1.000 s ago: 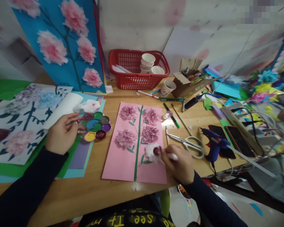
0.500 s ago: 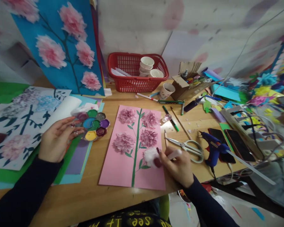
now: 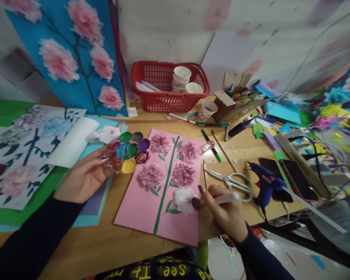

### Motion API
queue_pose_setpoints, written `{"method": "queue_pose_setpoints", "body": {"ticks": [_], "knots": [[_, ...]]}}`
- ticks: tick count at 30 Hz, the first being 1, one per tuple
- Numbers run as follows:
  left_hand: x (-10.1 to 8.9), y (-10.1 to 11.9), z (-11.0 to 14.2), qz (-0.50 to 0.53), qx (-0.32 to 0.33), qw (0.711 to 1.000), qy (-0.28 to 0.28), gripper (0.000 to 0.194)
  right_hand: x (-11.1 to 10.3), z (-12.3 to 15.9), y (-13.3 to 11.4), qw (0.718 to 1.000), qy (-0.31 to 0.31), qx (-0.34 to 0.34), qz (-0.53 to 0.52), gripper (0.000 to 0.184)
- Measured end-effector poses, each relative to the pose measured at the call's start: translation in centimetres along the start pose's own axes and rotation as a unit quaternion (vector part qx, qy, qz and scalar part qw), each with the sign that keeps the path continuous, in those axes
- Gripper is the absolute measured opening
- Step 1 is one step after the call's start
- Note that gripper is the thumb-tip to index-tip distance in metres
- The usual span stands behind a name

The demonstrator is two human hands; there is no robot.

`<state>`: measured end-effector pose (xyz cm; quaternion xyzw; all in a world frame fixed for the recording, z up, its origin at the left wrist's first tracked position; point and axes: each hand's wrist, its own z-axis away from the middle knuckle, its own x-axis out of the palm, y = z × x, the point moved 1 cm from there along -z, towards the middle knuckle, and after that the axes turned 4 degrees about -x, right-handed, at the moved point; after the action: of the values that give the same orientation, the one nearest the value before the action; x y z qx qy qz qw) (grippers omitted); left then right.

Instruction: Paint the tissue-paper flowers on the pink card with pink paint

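A pink card [image 3: 140,210] with a green painted stem and several tissue flowers lies tilted on the wooden table. My right hand [image 3: 224,212] is closed on a white brush [image 3: 221,199], its dark red tip touching the white tissue flower [image 3: 183,199] at the lower right of the stem. My left hand [image 3: 89,175] grips the edge of a flower-shaped paint palette [image 3: 130,151] with several colour wells, now overlapping the card's top left corner.
Scissors [image 3: 230,179], a blue glue gun [image 3: 264,182] and two phones [image 3: 291,177] lie right of the card. A red basket [image 3: 166,101] with paper cups stands behind; markers and a cup [image 3: 205,110] lie near it. Flower pictures [image 3: 26,151] lie at left; a blue poster [image 3: 76,58] leans there.
My left hand has slid the palette rightward onto the card's top corner. The card has rotated slightly. My right hand stays at the white flower with the brush.
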<state>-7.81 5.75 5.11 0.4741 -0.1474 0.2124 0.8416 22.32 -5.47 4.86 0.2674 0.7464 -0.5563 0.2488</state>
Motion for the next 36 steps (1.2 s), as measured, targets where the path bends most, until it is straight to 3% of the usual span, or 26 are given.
{"method": "queue_pose_setpoints", "body": {"ticks": [2,4,6,9,10,12,14,16,18,19,21,24,26,28,33,36], "knots": [[0.2,-0.4,-0.1,-0.007,-0.011,0.999,-0.030,0.038,0.0,-0.1,-0.2,0.999,0.035,-0.039,0.008,0.035],[0.3,-0.9,-0.2,-0.002,-0.029,0.997,-0.067,0.038,0.3,-0.2,-0.2,0.992,0.001,-0.115,0.055,0.033],[0.3,-1.7,-0.3,0.006,-0.057,0.992,-0.117,0.033,0.5,-0.4,0.0,0.981,0.002,-0.145,0.127,0.032],[0.6,-2.6,-0.3,0.004,-0.110,0.976,-0.187,0.027,0.6,-0.4,-0.3,0.967,0.111,-0.123,0.196,0.032],[0.9,-2.8,-0.4,0.004,-0.125,0.972,-0.200,0.029,0.6,-0.3,-0.5,0.969,0.101,-0.127,0.187,0.031],[1.4,-3.0,-0.4,0.010,-0.144,0.970,-0.196,0.037,0.7,-0.2,-1.2,0.983,-0.004,-0.144,0.117,0.029],[2.0,-2.9,-0.4,0.011,-0.154,0.973,-0.172,0.047,0.4,-0.1,-1.5,0.987,-0.091,-0.130,0.021,0.026],[2.5,-2.7,-0.3,0.002,-0.162,0.974,-0.159,0.054,-0.5,-0.4,-0.9,0.996,-0.034,-0.078,-0.013,0.024],[2.6,-2.6,-0.3,-0.011,-0.168,0.971,-0.169,0.058,-1.5,-1.1,0.7,0.995,0.088,-0.022,0.047,0.018],[2.6,-2.7,-0.3,-0.016,-0.172,0.969,-0.177,0.060,-1.9,-1.6,1.8,0.988,0.117,0.001,0.100,0.012],[2.3,-2.7,-0.4,-0.021,-0.180,0.965,-0.191,0.061,-2.4,-2.4,3.8,0.975,0.121,0.028,0.184,0.017],[2.0,-2.8,-0.5,-0.016,-0.182,0.960,-0.214,0.061,-2.8,-2.8,5.7,0.964,0.059,0.070,0.251,0.035],[1.9,-2.8,-0.5,-0.012,-0.178,0.957,-0.227,0.058,-3.2,-2.8,5.9,0.970,-0.008,0.080,0.230,0.045],[2.1,-2.8,-0.5,-0.005,-0.175,0.955,-0.239,0.054,-3.6,-3.1,5.8,0.976,-0.036,0.083,0.198,0.044],[2.2,-3.0,-0.5,0.037,-0.181,0.933,-0.310,0.036,-3.8,-6.8,6.9,0.958,0.089,0.087,0.259,0.053],[1.7,-3.3,-0.7,0.046,-0.170,0.915,-0.362,0.037,-2.7,-9.5,8.0,0.951,0.090,0.065,0.287,0.052]]}}
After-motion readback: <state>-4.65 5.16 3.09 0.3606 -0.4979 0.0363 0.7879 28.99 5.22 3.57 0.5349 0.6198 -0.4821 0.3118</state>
